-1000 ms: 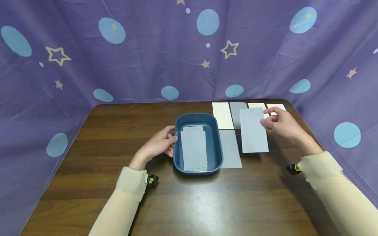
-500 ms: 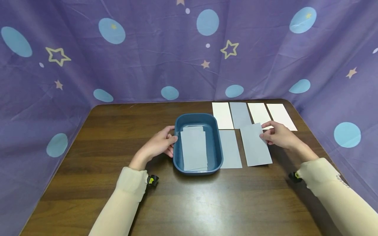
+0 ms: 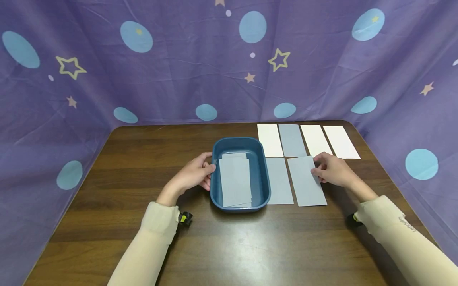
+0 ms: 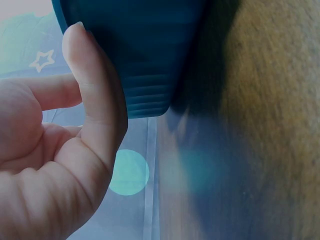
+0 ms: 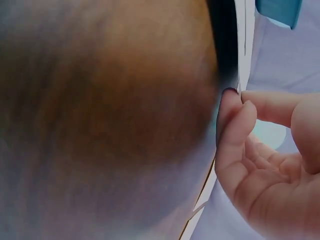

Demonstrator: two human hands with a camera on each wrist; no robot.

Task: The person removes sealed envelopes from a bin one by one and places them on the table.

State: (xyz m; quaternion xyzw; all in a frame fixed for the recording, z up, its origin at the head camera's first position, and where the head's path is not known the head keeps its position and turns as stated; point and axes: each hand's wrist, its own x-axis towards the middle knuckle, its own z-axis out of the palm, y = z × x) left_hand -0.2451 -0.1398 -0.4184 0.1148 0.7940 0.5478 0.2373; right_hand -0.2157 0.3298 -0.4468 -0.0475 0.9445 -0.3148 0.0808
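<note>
My left hand grips the left side of a dark blue plastic tray, its thumb at the rim. In the left wrist view the thumb lies against the ribbed outer wall of the tray. Several grey paper cards lie stacked inside. To the right, my right hand pinches the upper right edge of a light grey card, low over the table. The right wrist view shows this card edge-on at the thumb and fingertip. Another grey card lies between it and the tray, touching or close to the tray's side.
Along the back right of the brown wooden table runs a row of cards: a white card, a grey card and two more white cards. A purple curtain with stars and ovals hangs behind the table.
My right hand has brought the grey card down and toward me, from above the back row to beside the other grey card, and straightened it. The left hand and tray stay put.
</note>
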